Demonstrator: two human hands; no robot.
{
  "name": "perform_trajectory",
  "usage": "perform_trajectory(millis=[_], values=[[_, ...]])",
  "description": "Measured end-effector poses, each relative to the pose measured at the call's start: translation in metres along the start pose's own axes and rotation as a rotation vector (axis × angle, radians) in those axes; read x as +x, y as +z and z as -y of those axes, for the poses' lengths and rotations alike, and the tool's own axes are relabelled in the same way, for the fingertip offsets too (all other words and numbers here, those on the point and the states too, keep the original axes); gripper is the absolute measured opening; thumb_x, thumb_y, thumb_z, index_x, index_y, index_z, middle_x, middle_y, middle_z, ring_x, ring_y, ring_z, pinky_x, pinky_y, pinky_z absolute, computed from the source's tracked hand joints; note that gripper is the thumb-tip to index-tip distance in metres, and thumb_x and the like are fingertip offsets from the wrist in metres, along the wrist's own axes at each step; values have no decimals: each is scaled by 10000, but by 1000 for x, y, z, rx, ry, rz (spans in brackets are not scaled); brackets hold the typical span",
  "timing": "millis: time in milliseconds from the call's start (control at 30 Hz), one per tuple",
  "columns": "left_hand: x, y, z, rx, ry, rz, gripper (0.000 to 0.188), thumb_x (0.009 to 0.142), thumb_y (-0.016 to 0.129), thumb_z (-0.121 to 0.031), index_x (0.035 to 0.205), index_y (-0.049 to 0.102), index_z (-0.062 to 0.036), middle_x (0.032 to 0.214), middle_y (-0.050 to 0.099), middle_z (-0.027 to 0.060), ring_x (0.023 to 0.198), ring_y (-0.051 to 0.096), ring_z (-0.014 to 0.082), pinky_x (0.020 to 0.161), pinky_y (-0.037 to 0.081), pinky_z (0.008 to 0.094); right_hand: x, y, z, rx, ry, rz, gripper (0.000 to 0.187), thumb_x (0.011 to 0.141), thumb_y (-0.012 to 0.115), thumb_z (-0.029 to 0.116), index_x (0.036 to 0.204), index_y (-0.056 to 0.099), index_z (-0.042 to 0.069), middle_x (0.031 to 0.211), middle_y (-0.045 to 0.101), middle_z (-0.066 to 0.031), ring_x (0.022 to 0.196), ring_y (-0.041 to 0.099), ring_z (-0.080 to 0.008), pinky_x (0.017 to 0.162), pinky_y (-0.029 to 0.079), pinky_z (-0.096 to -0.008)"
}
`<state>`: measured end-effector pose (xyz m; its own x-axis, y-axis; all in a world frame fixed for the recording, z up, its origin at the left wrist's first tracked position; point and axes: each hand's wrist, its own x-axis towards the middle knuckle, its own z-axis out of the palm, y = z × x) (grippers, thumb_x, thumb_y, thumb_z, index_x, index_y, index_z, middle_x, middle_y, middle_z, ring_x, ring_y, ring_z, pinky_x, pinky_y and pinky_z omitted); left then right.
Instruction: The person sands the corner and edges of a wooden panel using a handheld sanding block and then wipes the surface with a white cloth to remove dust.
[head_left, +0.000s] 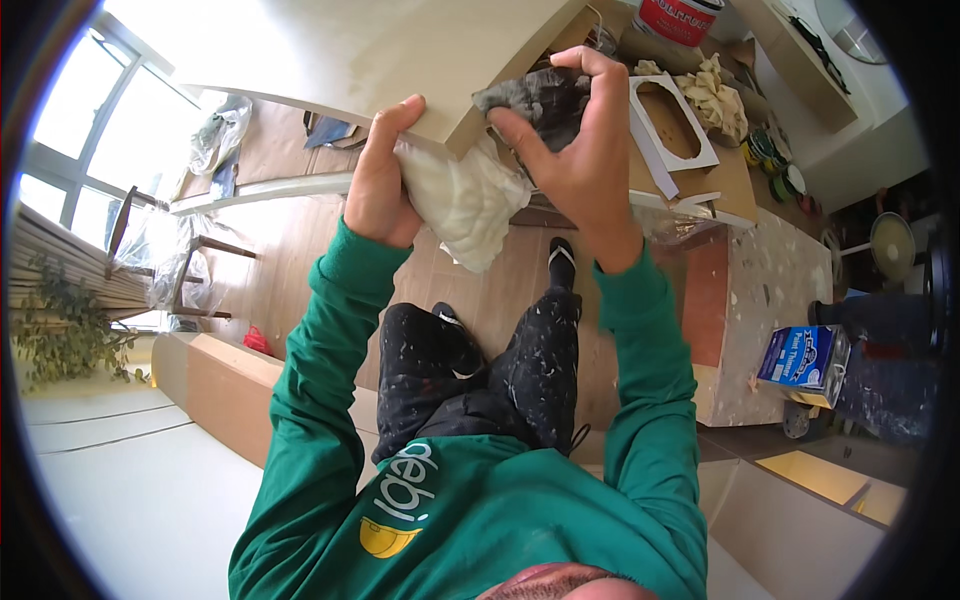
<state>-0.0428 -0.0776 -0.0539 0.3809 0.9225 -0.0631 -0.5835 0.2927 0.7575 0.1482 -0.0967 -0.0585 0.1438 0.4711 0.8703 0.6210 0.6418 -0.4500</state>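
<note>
Green sweatshirt point(500, 500) nearest cam. Your L hand point(384, 180) clasps white cloth point(465, 205) at panel point(350, 60); R hand point(590, 165) pinches dark rag point(545, 100); press flat.

We wore a green sweatshirt point(520, 500) with long sleeves and snug cuffs point(362, 258), white lettering point(403, 482) and a yellow helmet-shaped emblem point(388, 538) on its front. Our black trousers point(535, 355) were flecked with whitish specks, our dark footwear point(458, 335) had white stripes, and our left hand point(385, 185) and right hand point(590, 160) were bare.

Blue tin point(797, 357) at right; leafy plant point(72, 335) left.
</note>
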Motion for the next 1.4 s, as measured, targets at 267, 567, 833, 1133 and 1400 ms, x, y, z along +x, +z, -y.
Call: perform_trajectory(millis=[267,567,833,1133,1400], values=[[2,1,1,-7,-5,31,431,980,609,-359,1249,594,-23,1174,675,113,1067,663,237,947,539,379,-14,-3,8,31,85,56,660,722,901,265,1205,519,29,1071,519,-145,981,541,-329,850,469,-418],[3,0,1,-16,22,12,424,984,606,-346,1254,588,-20,1183,674,124,1055,667,238,937,543,382,-13,-1,21,26,-12,49,657,717,898,225,1209,509,30,1080,512,-141,1002,537,-316,858,465,-411],[5,-2,1,-46,-39,64,451,983,611,-359,1275,591,-16,1196,676,114,1069,665,240,948,538,381,-20,-1,22,97,-78,152,645,739,893,249,1216,516,35,1087,513,-142,987,542,-307,858,470,-401],[7,-4,2,222,-4,59,728,996,474,-616,1389,532,-6,1278,650,125,1127,649,244,965,530,373,-31,-53,-94,-553,264,267,579,793,837,284,1259,567,73,1153,539,-187,1002,553,-373,899,460,-476],[4,-41,36,357,-38,77,1201,834,111,-949,1489,443,2,1386,595,113,1307,541,252,1111,414,379,-50,-17,-27,43,330,224,572,845,790,293,1310,593,23,1309,559,-222,1216,539,-407,1033,435,-473]])
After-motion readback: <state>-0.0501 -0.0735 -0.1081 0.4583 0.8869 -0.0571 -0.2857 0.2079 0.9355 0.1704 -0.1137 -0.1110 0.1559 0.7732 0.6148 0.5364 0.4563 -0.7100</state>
